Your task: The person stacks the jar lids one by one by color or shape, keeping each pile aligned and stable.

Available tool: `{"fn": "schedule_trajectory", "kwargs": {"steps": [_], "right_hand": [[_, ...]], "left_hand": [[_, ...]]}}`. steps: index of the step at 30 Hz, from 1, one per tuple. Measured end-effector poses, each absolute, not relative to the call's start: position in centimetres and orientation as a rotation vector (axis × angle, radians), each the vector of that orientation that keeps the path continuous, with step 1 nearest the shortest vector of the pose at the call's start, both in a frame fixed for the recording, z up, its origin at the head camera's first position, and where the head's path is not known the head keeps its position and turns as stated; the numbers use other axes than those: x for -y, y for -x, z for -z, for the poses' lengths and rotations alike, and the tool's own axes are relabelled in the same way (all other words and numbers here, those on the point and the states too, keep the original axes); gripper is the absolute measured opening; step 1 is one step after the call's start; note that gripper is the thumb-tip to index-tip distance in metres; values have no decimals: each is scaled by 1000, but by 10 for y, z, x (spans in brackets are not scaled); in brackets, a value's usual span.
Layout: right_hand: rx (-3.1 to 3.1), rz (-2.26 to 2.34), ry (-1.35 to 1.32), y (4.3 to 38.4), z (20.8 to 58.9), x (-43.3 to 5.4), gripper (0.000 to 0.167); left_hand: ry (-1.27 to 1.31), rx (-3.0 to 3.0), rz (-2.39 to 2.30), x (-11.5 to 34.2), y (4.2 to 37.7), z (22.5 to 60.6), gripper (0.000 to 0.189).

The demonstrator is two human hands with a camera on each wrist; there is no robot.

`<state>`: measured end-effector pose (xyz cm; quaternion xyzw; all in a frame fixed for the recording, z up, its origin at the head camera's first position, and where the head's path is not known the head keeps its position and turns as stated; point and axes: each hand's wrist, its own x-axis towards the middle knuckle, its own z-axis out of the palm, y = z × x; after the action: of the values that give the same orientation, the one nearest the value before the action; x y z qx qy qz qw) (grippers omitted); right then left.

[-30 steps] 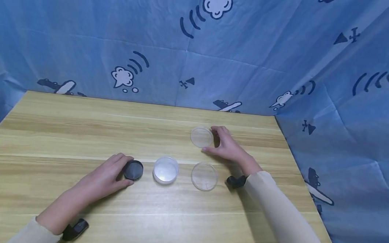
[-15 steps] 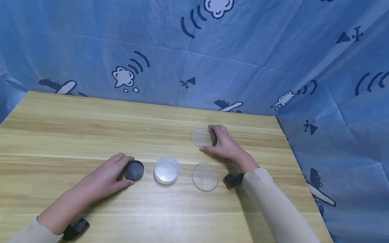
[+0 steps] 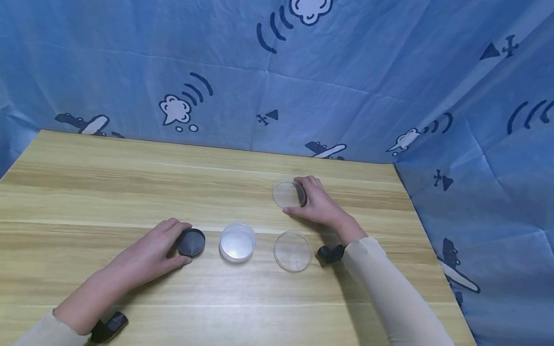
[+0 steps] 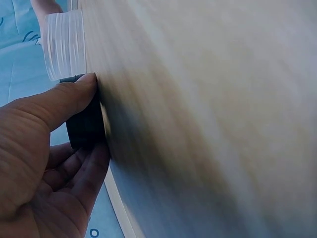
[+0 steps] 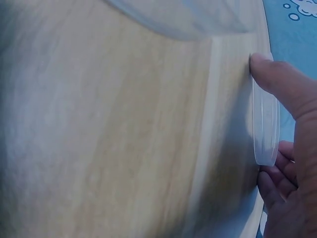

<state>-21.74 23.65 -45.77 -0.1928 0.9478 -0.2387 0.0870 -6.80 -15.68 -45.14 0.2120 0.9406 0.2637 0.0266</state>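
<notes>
My left hand grips a small round black container on the table, thumb on one side and fingers on the other. In the left wrist view the black container stands between thumb and fingers. Farther back, my right hand holds a clear petri dish by its rim between thumb and fingers. The right wrist view shows this shallow dish edge-on. Between the hands sits a stack of clear petri dishes. Another clear round dish lies flat to its right.
The wooden table meets a blue patterned curtain along its back and right edges. Black wrist devices sit under both forearms. The clear stack stands close beside the black container in the left wrist view.
My right hand has shifted slightly left and closed in around the far petri dish. My left hand and the other dishes have stayed in place.
</notes>
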Motion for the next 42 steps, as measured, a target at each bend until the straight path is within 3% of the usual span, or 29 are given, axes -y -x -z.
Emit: {"fn": "schedule_trajectory", "kwargs": {"steps": [21, 42], "right_hand": [[-2843, 767, 565, 211, 456, -239, 89], [-2849, 789, 629, 182, 451, -251, 89]], "left_hand": [[-666, -2914, -821, 157, 68, 453, 58], [-672, -2919, -819, 159, 68, 452, 58]]}}
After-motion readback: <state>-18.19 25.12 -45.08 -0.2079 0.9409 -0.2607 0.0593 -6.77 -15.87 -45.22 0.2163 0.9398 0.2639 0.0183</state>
